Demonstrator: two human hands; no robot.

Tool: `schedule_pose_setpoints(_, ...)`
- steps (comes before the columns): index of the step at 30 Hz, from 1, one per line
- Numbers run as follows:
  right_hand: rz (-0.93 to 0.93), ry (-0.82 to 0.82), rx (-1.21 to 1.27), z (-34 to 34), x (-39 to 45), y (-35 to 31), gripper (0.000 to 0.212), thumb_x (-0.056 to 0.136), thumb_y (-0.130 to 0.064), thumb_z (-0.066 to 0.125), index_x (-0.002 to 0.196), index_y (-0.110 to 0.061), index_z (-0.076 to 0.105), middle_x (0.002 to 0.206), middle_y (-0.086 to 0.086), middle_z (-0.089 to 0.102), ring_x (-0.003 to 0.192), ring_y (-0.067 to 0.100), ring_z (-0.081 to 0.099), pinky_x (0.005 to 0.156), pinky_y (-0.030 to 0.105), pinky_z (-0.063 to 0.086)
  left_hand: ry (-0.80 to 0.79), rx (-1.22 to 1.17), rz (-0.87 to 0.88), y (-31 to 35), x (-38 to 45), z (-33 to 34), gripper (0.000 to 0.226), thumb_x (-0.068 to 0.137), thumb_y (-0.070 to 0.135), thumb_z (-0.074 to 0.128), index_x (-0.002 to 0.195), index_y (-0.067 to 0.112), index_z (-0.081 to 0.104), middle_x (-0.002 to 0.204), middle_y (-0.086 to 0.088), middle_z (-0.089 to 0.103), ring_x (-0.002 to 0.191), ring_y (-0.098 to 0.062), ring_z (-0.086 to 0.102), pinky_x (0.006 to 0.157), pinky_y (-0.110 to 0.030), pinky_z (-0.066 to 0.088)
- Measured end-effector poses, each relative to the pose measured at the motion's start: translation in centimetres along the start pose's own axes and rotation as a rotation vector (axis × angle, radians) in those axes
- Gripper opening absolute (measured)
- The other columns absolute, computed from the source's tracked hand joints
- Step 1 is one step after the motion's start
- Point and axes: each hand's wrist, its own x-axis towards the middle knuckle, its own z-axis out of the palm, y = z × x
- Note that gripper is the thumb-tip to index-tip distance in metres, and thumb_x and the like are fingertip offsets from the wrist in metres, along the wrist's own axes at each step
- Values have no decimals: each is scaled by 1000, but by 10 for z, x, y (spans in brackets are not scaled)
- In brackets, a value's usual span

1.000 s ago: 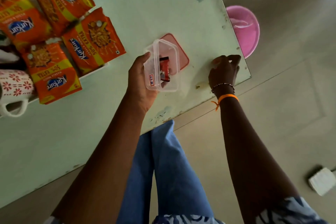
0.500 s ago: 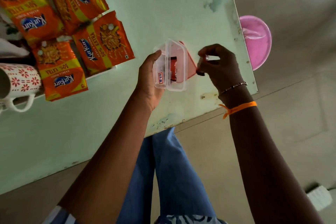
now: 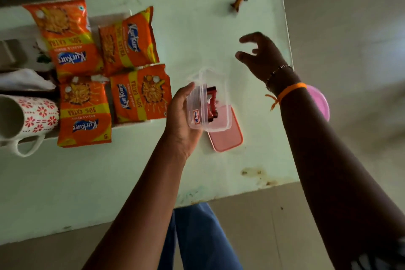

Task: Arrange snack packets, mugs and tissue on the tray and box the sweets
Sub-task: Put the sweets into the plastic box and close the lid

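Head view: since the earlier frame our right hand [image 3: 262, 57] has left the clear box [image 3: 207, 107] and moved up the table [image 3: 197, 35], fingers spread, holding nothing.
We grip the box in our left hand [image 3: 182, 116], tilted, red-wrapped sweets [image 3: 211, 103] inside, above the pink lid [image 3: 226, 138]. One wrapped sweet [image 3: 238, 2] lies near the table's far edge. Snack packets [image 3: 140, 94], mug [image 3: 28, 116] and tissue [image 3: 24, 79] sit on the tray [image 3: 131, 126].

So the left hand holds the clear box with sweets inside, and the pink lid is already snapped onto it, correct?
Not quite. In the head view the left hand does hold the clear box with sweets inside, but the pink lid is off, lying on the table beneath the box.
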Motion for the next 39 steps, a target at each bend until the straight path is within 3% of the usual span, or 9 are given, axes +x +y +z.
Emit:
schedule_pose_setpoints(7, -129, -77, -394, 13, 92, -12, 69, 83, 1, 49, 144, -22, 27, 159, 9, 0, 146, 30, 8, 118, 34, 19, -6, -36, 20, 3, 10, -8, 33, 79, 35, 48, 102, 13, 59, 98, -8, 58, 98, -27, 50, 97, -44, 37)
schedule_pose_setpoints(10, -181, -54, -490, 20, 92, -7, 64, 79, 6, 49, 138, -14, 37, 153, 12, 19, 140, 33, 21, 109, 40, 36, -6, -4, 8, -2, 10, -10, 40, 76, 37, 49, 106, 13, 58, 98, -8, 58, 94, -25, 52, 88, -39, 41)
schedule_pose_setpoints(13, -226, 74, -500, 22, 69, 4, 32, 82, 4, 45, 110, -4, 57, 127, 18, 45, 115, 36, 44, 89, 38, 46, -2, -11, 6, -4, 9, -12, 41, 85, 36, 44, 113, 10, 57, 103, -10, 60, 96, -26, 55, 93, -41, 43)
schedule_pose_setpoints(18, -31, 24, -26, 20, 1, 3, 18, 81, 1, 51, 89, -4, 66, 93, 11, 68, 88, 28, 63, 83, 30, 47, 19, -5, -6, -5, 2, -14, 50, 88, 36, 42, 129, 9, 50, 110, -10, 58, 101, -25, 55, 88, -39, 46)
schedule_pose_setpoints(21, 41, 82, 342, 25, -52, -20, 16, 79, 4, 54, 82, -10, 60, 73, -4, 59, 68, 20, 58, 79, 39, 53, 21, -43, -12, -7, -3, -17, 44, 92, 34, 38, 129, 12, 49, 105, -7, 60, 101, -24, 55, 89, -41, 46)
schedule_pose_setpoints(27, 42, 75, 483, 52, -133, -45, 22, 86, 4, 47, 96, -9, 61, 90, -2, 63, 88, 14, 62, 77, 22, 47, -13, -94, -53, -12, -19, -27, 38, 86, 32, 41, 119, 14, 45, 119, -17, 43, 112, -33, 43, 112, -53, 26)
schedule_pose_setpoints(30, 110, 173, 567, 56, -141, -36, 30, 82, 15, 40, 94, 0, 62, 90, 8, 63, 92, 25, 65, 84, 37, 51, 25, -85, -45, -12, -28, -37, 43, 90, 31, 40, 129, 14, 46, 121, -15, 50, 116, -32, 48, 109, -50, 32)
schedule_pose_setpoints(33, 170, 311, 284, 63, -138, -13, 27, 79, 10, 45, 96, -2, 62, 99, 9, 67, 97, 29, 64, 85, 31, 47, 31, -47, -39, -9, -39, -49, 34, 91, 34, 39, 114, 16, 56, 108, -11, 61, 103, -27, 57, 91, -40, 45)
schedule_pose_setpoints(39, 287, 36, -257, 113, -132, 20, 75, 76, -32, 67, 140, -26, 29, 146, 10, 28, 128, 36, 31, 101, 44, 36, 26, 7, -37, -6, -56, -79, 37, 84, 36, 45, 112, 17, 58, 106, -10, 58, 97, -26, 53, 78, -33, 44)
